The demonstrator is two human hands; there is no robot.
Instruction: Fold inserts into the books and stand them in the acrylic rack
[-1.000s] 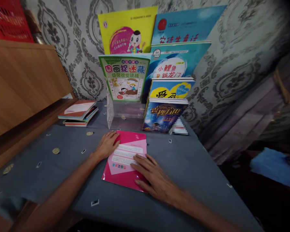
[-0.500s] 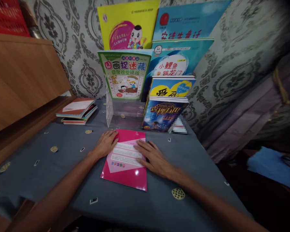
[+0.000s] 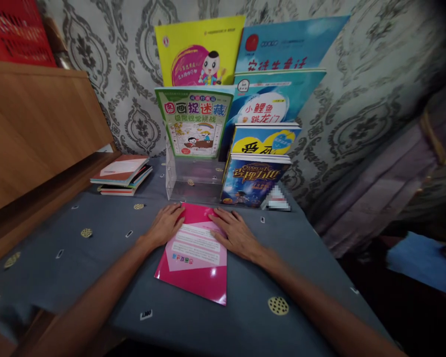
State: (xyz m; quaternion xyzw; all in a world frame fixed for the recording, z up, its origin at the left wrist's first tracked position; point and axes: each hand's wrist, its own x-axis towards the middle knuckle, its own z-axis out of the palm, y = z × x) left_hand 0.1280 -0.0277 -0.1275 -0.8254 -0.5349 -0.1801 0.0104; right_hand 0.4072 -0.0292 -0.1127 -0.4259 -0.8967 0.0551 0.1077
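A pink book (image 3: 196, 282) lies flat on the cloth-covered table, its printed text upside down to me. My left hand (image 3: 166, 224) rests at its far left corner, fingertips on the cover's edge. On the far right edge lies my right hand (image 3: 238, 233), fingers stretched over the cover. Both hands are open and flat, with nothing gripped. Just beyond stands a clear acrylic book rack (image 3: 193, 191). In it lean a green picture book (image 3: 196, 124), a yellow book (image 3: 200, 37), a dark blue book (image 3: 250, 183) and several others.
A small stack of books (image 3: 122, 173) lies at the back left beside a wooden cabinet (image 3: 40, 124). A pixelated triangular object (image 3: 278, 199) stands right of the rack. Patterned wallpaper (image 3: 141, 124) is behind, and a curtain (image 3: 371, 178) hangs past the table's right edge.
My right hand has slid away from me along the book, toward its far right corner. The left hand stays at the far left corner. The whole view has shifted slightly.
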